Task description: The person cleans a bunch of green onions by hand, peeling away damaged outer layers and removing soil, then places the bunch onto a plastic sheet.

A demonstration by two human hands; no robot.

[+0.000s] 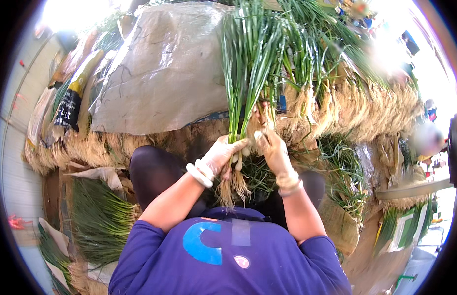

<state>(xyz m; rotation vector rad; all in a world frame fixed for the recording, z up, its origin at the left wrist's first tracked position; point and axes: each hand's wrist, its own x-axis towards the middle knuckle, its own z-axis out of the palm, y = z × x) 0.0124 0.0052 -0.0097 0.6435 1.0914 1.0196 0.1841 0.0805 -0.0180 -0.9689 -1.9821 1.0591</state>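
My left hand (pixel 223 156), in a thin pale glove with white bands at the wrist, grips a small bunch of spring onions (pixel 235 118). Their long green leaves point away from me, while the white bulbs and stringy roots (pixel 230 191) hang below the hand over my lap. Close by on the right is my gloved right hand (pixel 270 145), thumb and fingers drawn together beside pale roots and reddish bulb ends (pixel 263 112). Whether it holds any of them is hidden by the fingers. More spring onions (pixel 304 66) lie just beyond it on the bench.
A grey plastic sheet (pixel 169 70) covers the bench ahead. Rooted onions (pixel 372 107) line its right edge. Loose green leaves (pixel 341 166) fill a sack (pixel 339 225) at my right. Another onion pile (pixel 99 221) lies at my left, near a printed yellow-and-black bag (pixel 73 92).
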